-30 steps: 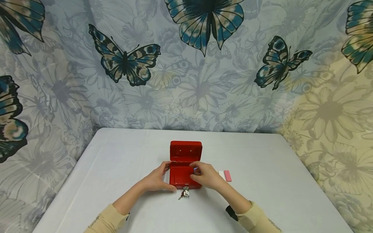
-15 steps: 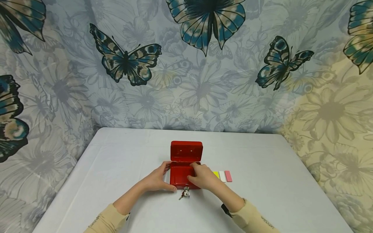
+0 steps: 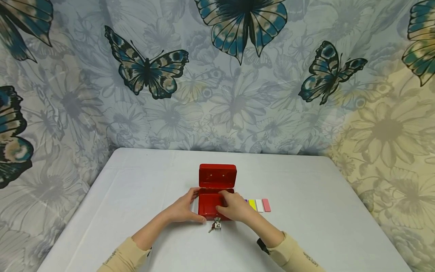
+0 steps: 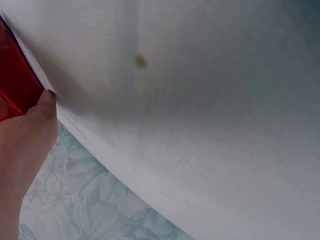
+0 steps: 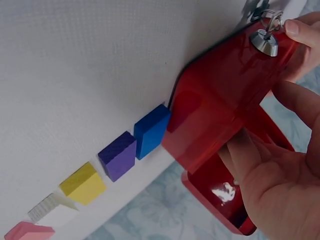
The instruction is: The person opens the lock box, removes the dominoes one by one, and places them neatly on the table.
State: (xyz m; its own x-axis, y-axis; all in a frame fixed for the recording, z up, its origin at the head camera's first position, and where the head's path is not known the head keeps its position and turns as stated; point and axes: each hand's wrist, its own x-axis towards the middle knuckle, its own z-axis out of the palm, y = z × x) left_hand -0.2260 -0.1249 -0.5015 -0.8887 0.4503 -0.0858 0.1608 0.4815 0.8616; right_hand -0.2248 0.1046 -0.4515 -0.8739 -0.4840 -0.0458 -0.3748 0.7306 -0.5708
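Observation:
A small red cash box (image 3: 207,204) stands on the white table with its lid (image 3: 217,175) raised at the back. My left hand (image 3: 185,208) grips its left side, thumb by the front corner and fingers toward the rear. Over the right wall reaches my right hand (image 3: 235,207), fingers and thumb dipping into the box. Whether it pinches something I cannot tell, since the fingertips are hidden behind the wall in the right wrist view. Keys (image 3: 215,226) hang from the front lock (image 5: 265,42).
To the right of the box runs a row of small blocks: blue (image 5: 152,131), purple (image 5: 118,156), yellow (image 5: 83,184), white (image 5: 54,212) and pink (image 5: 29,232). The blue block sits close by the box wall. A butterfly-patterned cloth (image 3: 238,109) hangs behind the table (image 3: 153,170).
My right hand has moved left and further into the box, revealing the yellow block and an edge of the purple one in the head view. The left hand stays put.

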